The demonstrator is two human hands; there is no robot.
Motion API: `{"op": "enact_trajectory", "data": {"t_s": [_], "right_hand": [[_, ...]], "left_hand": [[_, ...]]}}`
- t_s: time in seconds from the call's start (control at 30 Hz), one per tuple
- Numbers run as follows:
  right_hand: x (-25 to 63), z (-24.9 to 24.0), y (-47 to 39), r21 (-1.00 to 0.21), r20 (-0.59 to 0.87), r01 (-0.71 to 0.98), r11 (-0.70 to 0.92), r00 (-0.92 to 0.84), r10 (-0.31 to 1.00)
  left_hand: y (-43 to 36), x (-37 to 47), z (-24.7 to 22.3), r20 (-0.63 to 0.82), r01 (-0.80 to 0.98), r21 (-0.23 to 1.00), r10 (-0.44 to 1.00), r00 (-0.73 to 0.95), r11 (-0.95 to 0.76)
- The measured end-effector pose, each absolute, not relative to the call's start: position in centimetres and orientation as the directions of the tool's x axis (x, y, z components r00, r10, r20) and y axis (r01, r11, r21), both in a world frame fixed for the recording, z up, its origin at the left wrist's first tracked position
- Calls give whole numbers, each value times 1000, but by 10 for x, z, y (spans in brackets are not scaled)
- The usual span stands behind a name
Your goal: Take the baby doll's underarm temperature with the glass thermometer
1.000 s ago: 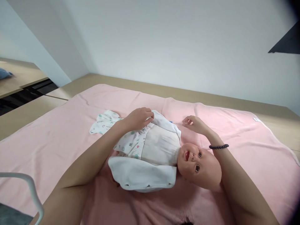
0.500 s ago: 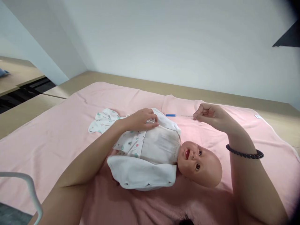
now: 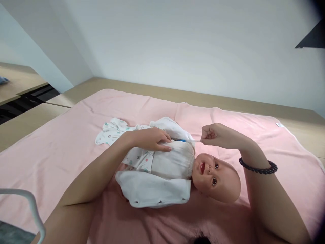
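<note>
A doll point(image 3: 217, 178) lies on its back with its head to the right. Its white jacket point(image 3: 154, 189) is spread open, and patterned pants point(image 3: 139, 159) cover its lower body. My left hand point(image 3: 152, 139) rests on the doll's torso, thumb stretched apart from the fingers; some fingertips are hidden at the far side. My right hand point(image 3: 212, 135), above the doll's far shoulder, is closed in a pinch on a thin clear stick with a blue end, apparently a thermometer point(image 3: 188, 140). The blue end points left, close to my left fingertips at the doll's far side.
A pink blanket point(image 3: 76, 135) with a white tag point(image 3: 279, 125) lies under the doll on a wooden table point(image 3: 152, 88). A pale wall point(image 3: 177, 51) rises behind. At the lower left is a grey curved tube point(image 3: 33, 206).
My right hand has come nearer and slightly left, carrying the thermometer to the doll's far side. My left hand has shifted a little on the torso; the jacket's far part now lies more spread.
</note>
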State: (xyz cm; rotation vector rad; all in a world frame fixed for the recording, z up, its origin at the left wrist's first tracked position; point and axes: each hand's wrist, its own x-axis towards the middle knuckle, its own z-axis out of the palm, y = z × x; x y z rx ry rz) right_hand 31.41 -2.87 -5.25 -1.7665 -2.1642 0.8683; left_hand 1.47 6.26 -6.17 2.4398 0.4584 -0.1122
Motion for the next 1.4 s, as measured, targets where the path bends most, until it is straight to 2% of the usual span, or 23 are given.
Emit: {"op": "enact_trajectory", "data": {"t_s": [0.23, 0.47, 0.63, 0.73, 0.83, 0.97, 1.03, 1.17, 1.23, 1.33, 1.4], "right_hand": [[300, -65, -21, -596, -179, 794, 118, -275, 945], [293, -85, -9, -729, -219, 678, 98, -367, 904], [306, -90, -5, -718, -223, 676, 164, -446, 867], [309, -91, -4, -706, -188, 670, 230, -490, 851], [308, -95, -1, -685, -159, 680, 261, -489, 857], [309, -97, 0, -675, -164, 689, 264, -488, 857], [312, -96, -1, -691, -154, 681, 244, -468, 870], [319, -99, -1, -724, -94, 681, 111, -257, 962], [319, -104, 1, -727, -155, 686, 31, -208, 966], [317, -109, 3, -747, -304, 664, -30, -300, 904], [315, -109, 3, -774, -350, 630, -64, -342, 872]], "left_hand": [[58, 15, -59, -219, 379, 565, 309, 925, -733], [59, 15, -61, -242, 382, 525, 296, 924, -761], [65, 12, -62, -196, 353, 563, 294, 936, -748], [67, 11, -62, -220, 352, 553, 276, 936, -755], [66, 11, -61, -251, 368, 523, 274, 928, -769], [69, 12, -60, -199, 325, 524, 258, 946, -787], [77, 11, -64, -131, 352, 518, 334, 933, -780], [105, 4, -86, 35, 578, 505, 684, 728, -641], [119, 0, -101, -46, 670, 525, 768, 638, -525], [129, -4, -116, -217, 728, 552, 773, 597, -407], [130, -4, -120, -226, 724, 578, 779, 585, -376]]}}
